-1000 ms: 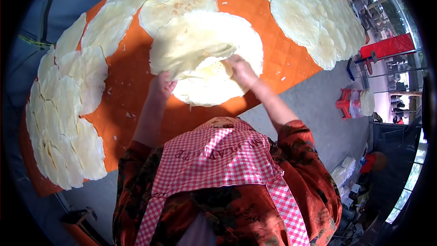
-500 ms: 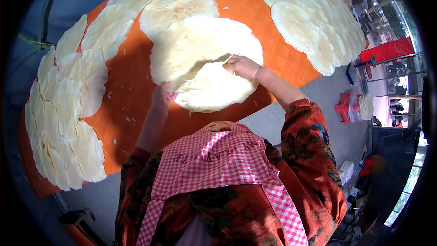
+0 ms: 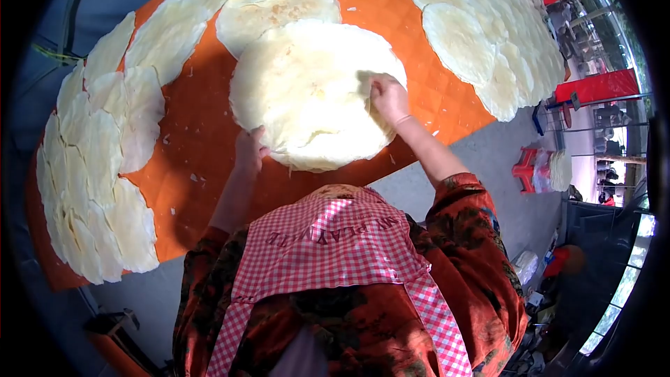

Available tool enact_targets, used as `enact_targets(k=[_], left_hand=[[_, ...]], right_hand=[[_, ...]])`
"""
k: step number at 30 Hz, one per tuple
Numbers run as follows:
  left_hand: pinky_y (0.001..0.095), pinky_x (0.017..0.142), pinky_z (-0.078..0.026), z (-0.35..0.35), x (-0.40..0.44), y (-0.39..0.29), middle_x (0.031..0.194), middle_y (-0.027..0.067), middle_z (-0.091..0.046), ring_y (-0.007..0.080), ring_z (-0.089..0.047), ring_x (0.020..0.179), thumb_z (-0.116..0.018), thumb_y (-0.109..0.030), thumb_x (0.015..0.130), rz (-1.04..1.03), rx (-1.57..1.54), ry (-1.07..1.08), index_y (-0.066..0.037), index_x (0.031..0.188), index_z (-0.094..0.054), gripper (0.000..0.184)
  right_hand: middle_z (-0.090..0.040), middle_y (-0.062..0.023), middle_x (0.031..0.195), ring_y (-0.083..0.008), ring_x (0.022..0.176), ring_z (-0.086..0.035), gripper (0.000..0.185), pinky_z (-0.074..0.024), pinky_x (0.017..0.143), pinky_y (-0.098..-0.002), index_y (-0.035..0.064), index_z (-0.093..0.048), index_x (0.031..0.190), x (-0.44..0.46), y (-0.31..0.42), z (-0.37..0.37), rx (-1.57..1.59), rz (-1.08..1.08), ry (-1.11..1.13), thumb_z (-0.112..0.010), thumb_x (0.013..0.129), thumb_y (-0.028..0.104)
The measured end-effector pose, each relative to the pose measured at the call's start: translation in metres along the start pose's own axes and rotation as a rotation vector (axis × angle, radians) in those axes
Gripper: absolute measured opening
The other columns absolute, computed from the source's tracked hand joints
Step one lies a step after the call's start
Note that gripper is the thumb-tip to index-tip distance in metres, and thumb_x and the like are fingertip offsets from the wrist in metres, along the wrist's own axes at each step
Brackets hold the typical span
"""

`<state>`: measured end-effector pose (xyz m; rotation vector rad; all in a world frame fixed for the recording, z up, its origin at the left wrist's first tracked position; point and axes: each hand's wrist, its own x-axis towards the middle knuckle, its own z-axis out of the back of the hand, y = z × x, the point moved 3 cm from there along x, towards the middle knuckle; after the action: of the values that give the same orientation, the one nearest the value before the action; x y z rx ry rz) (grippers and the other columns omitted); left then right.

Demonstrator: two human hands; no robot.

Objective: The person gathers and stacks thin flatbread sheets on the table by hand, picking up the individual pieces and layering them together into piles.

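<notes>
A round, pale flatbread [image 3: 314,84] lies nearly flat on top of a stack of similar rounds, its lower part slightly wrinkled. My left hand [image 3: 250,148] is at the lower left edge of the stack, fingertips apart and near the rim. Over the right side of the top flatbread is my right hand [image 3: 389,100], fingers curled together and casting a shadow on the bread. No bread shows in its grasp. Beneath the stack spreads an orange cloth [image 3: 202,126].
Overlapping flatbreads [image 3: 98,181] cover the left side of the cloth, and more flatbreads [image 3: 467,42] lie at the upper right. A red stool [image 3: 527,169] stands on the grey floor [image 3: 488,153] to the right, beside a pale round stack.
The folded flap of the top flatbread has come down flat over the stack. My right hand has let go of it and moved slightly right. My left hand has stayed near the lower left edge.
</notes>
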<state>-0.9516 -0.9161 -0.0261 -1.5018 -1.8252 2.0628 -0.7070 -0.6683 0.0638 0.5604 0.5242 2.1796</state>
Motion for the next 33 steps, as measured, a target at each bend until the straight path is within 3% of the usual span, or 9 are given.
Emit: enact_targets(k=[2,4,5,11,17,20,23,29,33], left_hand=[[0.0384,0.077,-0.051,-0.002,-0.004,-0.006,0.121,0.0142,-0.053,0.0270,-0.056,0.101,-0.061,-0.025,0.085,-0.018,0.019,0.012,-0.002,0.128,-0.046,0.050],[0.0386,0.077,-0.051,0.001,-0.005,-0.004,0.120,0.0141,-0.054,0.0269,-0.056,0.101,-0.060,-0.025,0.086,-0.017,0.012,0.021,-0.002,0.127,-0.047,0.049],[0.0388,0.077,-0.051,0.001,-0.002,-0.003,0.120,0.0140,-0.054,0.0268,-0.056,0.101,-0.060,-0.025,0.086,-0.014,-0.008,0.029,-0.001,0.126,-0.048,0.048],[0.0410,0.078,-0.051,0.001,-0.004,-0.003,0.120,0.0143,-0.055,0.0274,-0.057,0.102,-0.059,-0.025,0.087,0.026,-0.035,0.029,-0.001,0.125,-0.047,0.047],[0.0433,0.079,-0.052,0.005,0.000,-0.001,0.119,0.0156,-0.055,0.0285,-0.059,0.102,-0.058,-0.024,0.088,0.006,-0.163,0.117,0.001,0.125,-0.046,0.046],[0.0450,0.082,-0.051,-0.002,-0.005,-0.006,0.119,0.0160,-0.055,0.0288,-0.058,0.102,-0.058,-0.023,0.088,0.019,-0.146,0.112,0.001,0.124,-0.046,0.045],[0.0462,0.085,-0.049,-0.002,-0.004,-0.013,0.120,0.0163,-0.054,0.0298,-0.057,0.105,-0.057,-0.020,0.089,0.038,-0.148,0.070,0.001,0.124,-0.046,0.043],[0.0464,0.093,-0.043,-0.015,-0.007,-0.027,0.122,0.0133,-0.054,0.0302,-0.055,0.109,-0.057,-0.014,0.087,0.098,-0.292,0.062,-0.004,0.123,-0.047,0.039],[0.0440,0.095,-0.042,-0.008,0.006,-0.018,0.120,0.0111,-0.057,0.0283,-0.056,0.109,-0.058,-0.012,0.085,0.123,-0.410,0.107,-0.005,0.122,-0.047,0.039]], right_hand=[[-0.060,-0.0142,0.119,-0.0287,0.105,-0.059,0.038,-0.0473,0.089,-0.0380,0.0086,-0.062,0.112,-0.007,0.032,-0.016,0.132,0.228,0.288,-0.060,0.075,0.003],[-0.045,-0.0149,0.138,-0.0277,0.126,-0.045,0.056,-0.0360,0.107,-0.0389,0.0068,-0.049,0.130,-0.026,0.073,-0.027,0.059,0.675,0.405,-0.063,0.076,0.005],[-0.041,-0.0148,0.141,-0.0268,0.136,-0.031,0.066,-0.0238,0.113,-0.0408,0.0056,-0.040,0.137,-0.034,0.073,-0.037,0.075,0.584,0.630,-0.063,0.076,0.006],[-0.044,-0.0111,0.140,-0.0286,0.133,-0.037,0.069,-0.0322,0.108,-0.0425,0.0087,-0.044,0.136,-0.050,0.048,-0.064,-0.139,0.566,0.329,-0.061,0.071,-0.003],[-0.041,-0.0105,0.143,-0.0290,0.136,-0.032,0.057,-0.0289,0.110,-0.0432,0.0108,-0.045,0.136,-0.070,0.022,-0.060,-0.243,0.651,0.446,-0.054,0.081,0.000],[-0.036,-0.0114,0.146,-0.0306,0.138,-0.028,0.068,-0.0270,0.111,-0.0451,0.0097,-0.041,0.139,-0.072,0.035,-0.046,-0.188,0.662,0.486,-0.061,0.075,0.004],[-0.033,-0.0143,0.147,-0.0316,0.140,-0.024,0.067,-0.0235,0.111,-0.0467,0.0084,-0.034,0.142,-0.071,0.048,-0.035,-0.168,0.613,0.602,-0.060,0.080,0.014],[-0.036,-0.0167,0.144,-0.0345,0.136,-0.031,0.074,-0.0220,0.111,-0.0487,0.0066,-0.031,0.142,-0.077,0.050,-0.048,-0.108,0.548,0.493,-0.054,0.073,0.009],[-0.041,-0.0177,0.140,-0.0340,0.132,-0.037,0.073,-0.0280,0.108,-0.0471,0.0021,-0.034,0.138,-0.087,0.061,-0.049,-0.099,0.567,0.374,-0.054,0.068,0.004]])
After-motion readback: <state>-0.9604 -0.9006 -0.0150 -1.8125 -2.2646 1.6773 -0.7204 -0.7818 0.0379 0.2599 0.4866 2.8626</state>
